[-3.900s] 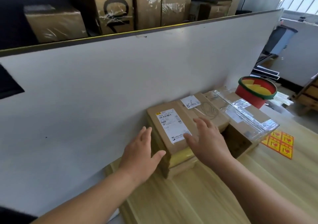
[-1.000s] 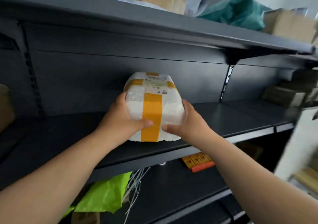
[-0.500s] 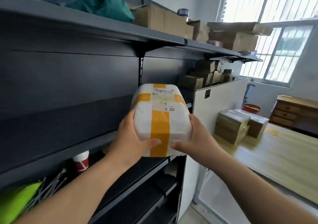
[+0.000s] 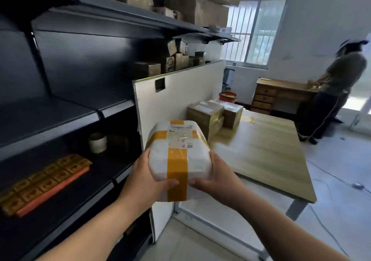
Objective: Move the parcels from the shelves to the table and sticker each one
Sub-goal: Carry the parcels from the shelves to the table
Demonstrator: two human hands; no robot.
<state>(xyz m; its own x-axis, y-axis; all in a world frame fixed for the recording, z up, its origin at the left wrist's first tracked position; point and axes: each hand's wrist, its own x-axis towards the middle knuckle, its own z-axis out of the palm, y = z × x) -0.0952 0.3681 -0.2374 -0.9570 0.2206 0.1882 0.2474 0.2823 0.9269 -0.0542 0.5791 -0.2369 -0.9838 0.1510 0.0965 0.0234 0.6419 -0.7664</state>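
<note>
Now carrying white parcel point(image 4: 178, 160) w/ yellow tape clear of shelf point(image 4: 60, 120), where sat 1 s ago; turned toward table point(image 4: 261, 156). Gripped both sides: left hand point(image 4: 146, 178) and right hand point(image 4: 216, 178) w/ fingers curled round it, thumbs on front. Held in air, short of table's near edge. Pickup done; next prob. set down by brown boxes point(image 4: 206, 114), then sticker.

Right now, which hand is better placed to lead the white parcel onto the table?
Probably the right hand. Both hands grip the white parcel, but the table lies on its right side, while the left hand is beside the shelves.
</note>
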